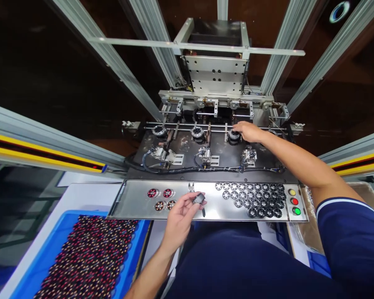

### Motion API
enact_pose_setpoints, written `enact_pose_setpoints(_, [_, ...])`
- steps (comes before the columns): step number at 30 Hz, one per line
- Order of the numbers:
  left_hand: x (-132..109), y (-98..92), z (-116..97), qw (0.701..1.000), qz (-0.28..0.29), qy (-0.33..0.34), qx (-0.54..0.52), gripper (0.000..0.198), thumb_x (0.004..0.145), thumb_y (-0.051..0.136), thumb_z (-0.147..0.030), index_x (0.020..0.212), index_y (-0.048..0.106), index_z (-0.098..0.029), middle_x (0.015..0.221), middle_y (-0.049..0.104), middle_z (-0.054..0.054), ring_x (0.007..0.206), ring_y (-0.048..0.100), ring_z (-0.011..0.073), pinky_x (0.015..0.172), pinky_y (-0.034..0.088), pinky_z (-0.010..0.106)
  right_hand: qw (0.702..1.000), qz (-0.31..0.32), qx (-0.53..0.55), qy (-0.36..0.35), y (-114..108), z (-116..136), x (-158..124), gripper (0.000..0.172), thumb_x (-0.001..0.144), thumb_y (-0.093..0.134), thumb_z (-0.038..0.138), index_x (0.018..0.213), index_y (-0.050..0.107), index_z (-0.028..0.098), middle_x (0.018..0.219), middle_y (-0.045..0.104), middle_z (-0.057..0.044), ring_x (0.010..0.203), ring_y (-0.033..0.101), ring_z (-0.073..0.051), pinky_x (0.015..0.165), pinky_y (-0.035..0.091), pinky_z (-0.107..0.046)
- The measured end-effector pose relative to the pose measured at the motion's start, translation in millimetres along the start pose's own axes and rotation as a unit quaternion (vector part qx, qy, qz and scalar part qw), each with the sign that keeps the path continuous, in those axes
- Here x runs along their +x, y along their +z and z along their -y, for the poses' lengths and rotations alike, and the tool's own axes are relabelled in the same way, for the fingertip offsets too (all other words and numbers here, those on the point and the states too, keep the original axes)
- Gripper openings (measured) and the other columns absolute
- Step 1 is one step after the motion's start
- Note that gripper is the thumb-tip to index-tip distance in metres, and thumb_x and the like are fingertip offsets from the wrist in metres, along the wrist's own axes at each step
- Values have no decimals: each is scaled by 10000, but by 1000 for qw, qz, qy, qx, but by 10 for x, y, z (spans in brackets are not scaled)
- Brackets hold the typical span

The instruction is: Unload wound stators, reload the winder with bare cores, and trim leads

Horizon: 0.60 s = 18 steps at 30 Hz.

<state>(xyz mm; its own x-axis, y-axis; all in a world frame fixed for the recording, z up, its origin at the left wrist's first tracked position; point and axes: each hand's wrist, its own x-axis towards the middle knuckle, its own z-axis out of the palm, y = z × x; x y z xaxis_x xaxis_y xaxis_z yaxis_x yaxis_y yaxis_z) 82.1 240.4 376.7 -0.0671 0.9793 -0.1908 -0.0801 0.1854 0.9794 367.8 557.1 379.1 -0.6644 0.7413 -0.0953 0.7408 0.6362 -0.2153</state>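
My right hand [248, 131] reaches far forward into the machine, fingers closed around a round wound stator [234, 136] seated on the right-hand fixture. My left hand [181, 215] hovers over the steel shelf [137, 203] near me, pinching a small dark tool [200, 199] between thumb and fingers. Two more stators sit on the middle fixture [197, 133] and the left fixture [159, 131]. Several bare black stators [255, 198] lie in rows on the shelf's right half. Red and copper wound stators [162, 199] lie on its left half.
A blue bin [46, 253] at lower left is packed with several wound stators. Yellow, red and green buttons [294, 201] sit at the shelf's right end. Aluminium frame rails and dark glass panels surround the machine. Black cables [174, 169] run along the fixture plate's front.
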Motion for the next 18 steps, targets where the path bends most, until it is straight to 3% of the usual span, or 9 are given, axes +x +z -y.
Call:
enact_pose_setpoints(5, [-41, -111, -188, 997, -39, 5, -61, 396, 735, 834, -408, 960, 626, -157, 965, 787, 116, 716, 761, 200, 660, 602, 294, 997, 72, -32, 3, 16, 24, -173, 759, 719, 567, -11, 1445, 546, 211, 1583, 428, -59, 1441, 434, -296, 1171, 385, -420])
enact_pose_setpoints(10, [-101, -40, -374, 994, -26, 80, -65, 411, 688, 874, -397, 905, 610, -168, 920, 790, 89, 689, 755, 188, 638, 602, 283, 997, 61, -46, 9, -151, 216, -195, 667, 755, 573, -15, 1399, 581, 155, 1566, 447, -134, 1432, 425, -370, 1129, 418, -534])
enact_pose_setpoints(12, [-142, -35, -452, 992, -12, 113, -51, 391, 695, 878, -366, 909, 617, -169, 939, 790, 91, 762, 762, 191, 684, 602, 280, 999, 16, -51, 10, -286, 504, -278, 574, 850, 564, 55, 1419, 545, 122, 1594, 383, -183, 1463, 369, -378, 1137, 398, -563])
enact_pose_setpoints(14, [-186, -58, -506, 989, 1, 141, -32, 366, 701, 880, -321, 918, 626, -171, 955, 789, 93, 853, 764, 199, 738, 597, 275, 997, -61, -24, -33, -409, 944, -470, 527, 951, 554, 206, 1463, 473, 112, 1599, 355, -206, 1478, 344, -331, 1173, 365, -532])
enact_pose_setpoints(15, [-205, -75, -523, 988, 6, 151, -23, 357, 702, 881, -301, 921, 629, -172, 961, 788, 91, 883, 761, 200, 760, 593, 273, 986, -130, 36, -100, -452, 1203, -604, 513, 953, 598, 296, 1426, 508, 118, 1517, 466, -204, 1417, 429, -307, 1162, 389, -512])
enact_pose_setpoints(16, [-222, -92, -534, 987, 12, 159, -16, 352, 702, 882, -286, 923, 632, -174, 966, 787, 90, 899, 759, 199, 779, 589, 273, 963, -162, 107, -190, -477, 1470, -754, 527, 933, 645, 385, 1392, 534, 153, 1395, 577, -175, 1325, 521, -282, 1117, 446, -494])
enact_pose_setpoints(18, [-244, -119, -544, 985, 21, 170, -8, 353, 694, 887, -281, 919, 636, -177, 978, 781, 90, 910, 753, 199, 805, 584, 279, 911, -174, 216, -306, -468, 1975, -1056, 593, 884, 691, 498, 1362, 545, 180, 1221, 643, -149, 1148, 608, -254, 969, 549, -447])
